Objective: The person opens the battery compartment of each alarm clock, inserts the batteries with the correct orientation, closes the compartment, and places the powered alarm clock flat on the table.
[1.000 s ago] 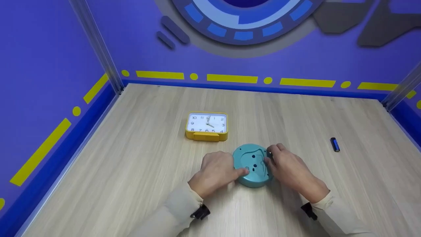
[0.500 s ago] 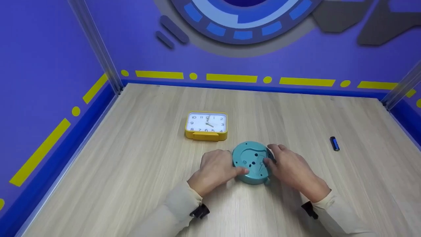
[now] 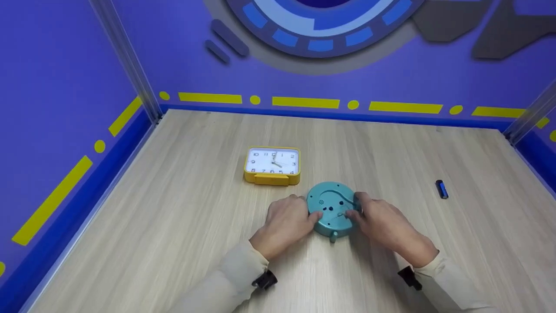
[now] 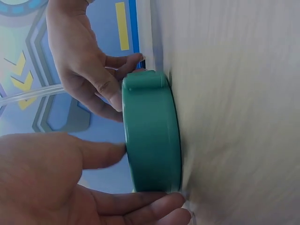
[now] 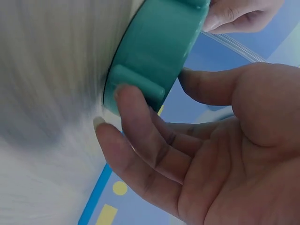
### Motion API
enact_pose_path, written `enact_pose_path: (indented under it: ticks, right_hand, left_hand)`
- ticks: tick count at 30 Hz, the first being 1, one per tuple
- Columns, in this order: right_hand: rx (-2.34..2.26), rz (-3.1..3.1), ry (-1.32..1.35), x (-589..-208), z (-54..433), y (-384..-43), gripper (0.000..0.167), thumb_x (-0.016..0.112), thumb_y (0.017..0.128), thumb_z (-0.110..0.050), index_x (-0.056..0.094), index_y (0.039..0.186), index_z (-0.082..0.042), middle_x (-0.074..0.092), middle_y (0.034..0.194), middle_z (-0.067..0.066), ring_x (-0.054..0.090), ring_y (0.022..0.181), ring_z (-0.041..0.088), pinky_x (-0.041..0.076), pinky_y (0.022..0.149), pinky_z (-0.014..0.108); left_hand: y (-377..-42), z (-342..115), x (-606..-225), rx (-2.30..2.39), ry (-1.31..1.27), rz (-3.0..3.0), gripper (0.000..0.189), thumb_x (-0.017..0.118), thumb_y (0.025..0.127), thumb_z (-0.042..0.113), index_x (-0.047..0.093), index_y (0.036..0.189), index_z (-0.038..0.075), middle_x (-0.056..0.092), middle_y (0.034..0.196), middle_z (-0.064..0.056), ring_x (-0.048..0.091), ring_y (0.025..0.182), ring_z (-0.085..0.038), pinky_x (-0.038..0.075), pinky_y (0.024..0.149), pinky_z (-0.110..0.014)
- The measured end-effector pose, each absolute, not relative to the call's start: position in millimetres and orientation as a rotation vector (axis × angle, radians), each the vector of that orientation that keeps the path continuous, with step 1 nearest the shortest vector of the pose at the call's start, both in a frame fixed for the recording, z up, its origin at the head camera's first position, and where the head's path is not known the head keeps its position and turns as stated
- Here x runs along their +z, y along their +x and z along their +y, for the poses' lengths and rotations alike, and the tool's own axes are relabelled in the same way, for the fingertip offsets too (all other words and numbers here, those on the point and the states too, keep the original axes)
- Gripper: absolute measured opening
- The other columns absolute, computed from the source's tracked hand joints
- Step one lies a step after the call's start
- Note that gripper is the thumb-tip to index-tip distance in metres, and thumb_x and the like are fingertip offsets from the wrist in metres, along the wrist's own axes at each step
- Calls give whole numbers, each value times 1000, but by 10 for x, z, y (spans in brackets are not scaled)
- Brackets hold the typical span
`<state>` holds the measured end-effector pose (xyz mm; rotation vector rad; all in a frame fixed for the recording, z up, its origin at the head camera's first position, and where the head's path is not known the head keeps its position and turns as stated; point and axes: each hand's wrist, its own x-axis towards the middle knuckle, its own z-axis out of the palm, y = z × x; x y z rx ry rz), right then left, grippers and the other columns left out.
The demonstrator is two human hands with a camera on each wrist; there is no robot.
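Note:
A round teal alarm clock (image 3: 328,195) lies back side up on the table, showing dark holes, a small sound grille and a stubby foot (image 3: 333,236) that points toward the front. My left hand (image 3: 284,221) grips its left side, thumb over the back's edge and fingers along the side wall. On the opposite side, my right hand (image 3: 382,221) holds the clock, with its thumb (image 5: 206,86) at the back's edge and a fingertip on a raised ridge (image 5: 136,84) of the wall. The clock's face is hidden underneath.
A yellow rectangular clock (image 3: 272,166) lies face up behind and left of the teal one. Far to the right is a blue and black battery (image 3: 441,189). Blue panels (image 3: 56,87) wall in the wooden tabletop (image 3: 195,143) at the back and sides.
The teal clock has turned clockwise between my hands: its foot has come round to the front and its grille has moved up on the left. Both hands stay nearly in place.

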<state>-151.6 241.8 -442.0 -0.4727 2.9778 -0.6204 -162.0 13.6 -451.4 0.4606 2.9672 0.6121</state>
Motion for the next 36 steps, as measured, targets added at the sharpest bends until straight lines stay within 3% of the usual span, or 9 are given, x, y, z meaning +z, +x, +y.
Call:
enact_pose_path:
  ticks: [3, 5, 11, 19, 21, 28, 36]
  right_hand:
    - [-641, 2882, -453, -4374, 2453, -1538, 54, 68, 105, -18, 47, 140, 17, 67, 85, 15, 58, 70, 19, 51, 61, 38]
    - [-638, 2831, -457, -4343, 2491, -1557, 53, 68, 106, -19, 48, 140, 15, 62, 81, 7, 58, 70, 18, 50, 60, 38]
    - [-662, 2770, -519, -4301, 2598, -1607, 56, 75, 102, -24, 51, 137, 13, 69, 97, 12, 67, 84, 22, 57, 73, 46]
    - [-711, 2741, -526, -4329, 2638, -1667, 73, 79, 98, -28, 47, 147, 15, 69, 112, 17, 67, 102, 29, 56, 89, 52]
    - [-691, 2750, -516, -4320, 2626, -1660, 72, 80, 97, -31, 50, 144, 14, 70, 110, 16, 67, 101, 28, 56, 88, 52]
    - [-556, 2809, -484, -4286, 2552, -1576, 64, 82, 94, -40, 58, 128, 9, 61, 90, 6, 58, 77, 20, 52, 67, 40]
    - [-382, 2852, -464, -4252, 2488, -1500, 75, 77, 95, -52, 55, 128, 11, 59, 90, 8, 56, 79, 23, 49, 69, 42]
  left_hand:
    - [-1622, 136, -4512, 624, 429, 2949, 49, 73, 99, 49, 74, 108, 1, 56, 81, -2, 53, 72, -16, 46, 62, -34]
    - [-1627, 139, -4510, 621, 422, 2944, 52, 74, 98, 51, 74, 111, 1, 58, 84, -2, 53, 74, -16, 47, 64, -34]
    - [-1638, 148, -4510, 620, 412, 2915, 56, 75, 97, 52, 73, 117, 0, 58, 88, -3, 55, 78, -17, 48, 67, -35]
    - [-1649, 167, -4522, 615, 393, 2918, 56, 73, 99, 48, 70, 126, -1, 62, 98, -7, 60, 84, -20, 52, 72, -39]
    - [-1649, 168, -4522, 602, 403, 2938, 55, 72, 100, 47, 70, 126, -1, 62, 97, -8, 62, 85, -21, 53, 72, -40]
    - [-1649, 162, -4522, 533, 442, 2988, 50, 69, 103, 46, 71, 121, 0, 63, 92, -9, 64, 83, -24, 53, 69, -41]
    - [-1638, 172, -4548, 514, 465, 2999, 48, 65, 106, 41, 70, 129, -1, 65, 96, -10, 65, 84, -27, 54, 68, -42]
